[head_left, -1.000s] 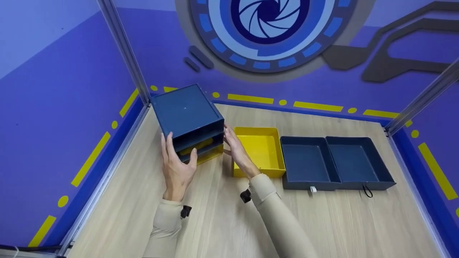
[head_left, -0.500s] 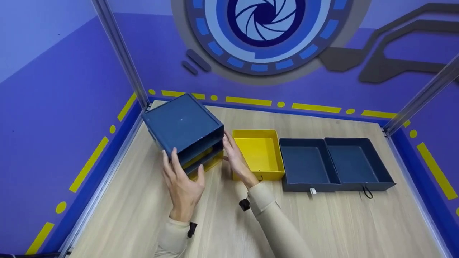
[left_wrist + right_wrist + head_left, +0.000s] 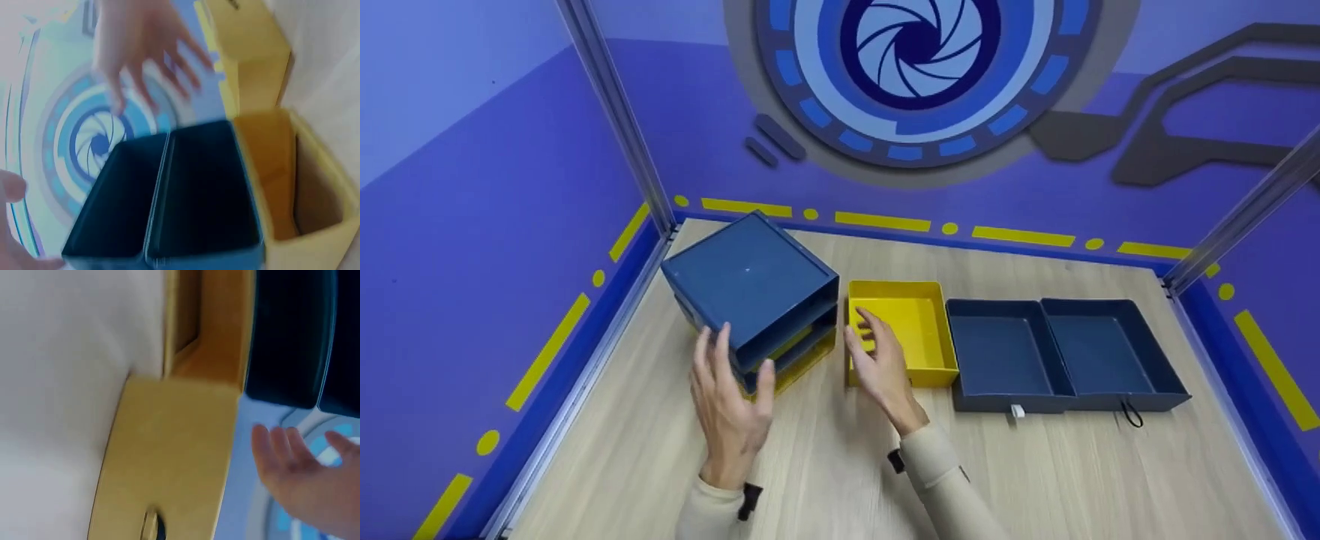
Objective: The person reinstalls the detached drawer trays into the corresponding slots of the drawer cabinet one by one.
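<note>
A stack of open-fronted drawer casings stands at the left of the table, turned at an angle. Its upper two casings are dark blue, and a yellow casing forms the bottom. My left hand, fingers spread, is at the stack's front left corner, with the thumb out in front of the openings. To the right of the stack my right hand holds nothing; its loosely bent fingers overlap the yellow drawer in the head view. The yellow drawer's front and pull loop show in the right wrist view.
Two dark blue drawers, a nearer-left one and a right one, lie side by side right of the yellow drawer. A white tab and a black loop hang at their fronts. Purple walls enclose the wooden table.
The stack has been turned further and shifted slightly toward me. My right hand has let go of its side and moved right, over the yellow drawer; the left hand has eased off the corner.
</note>
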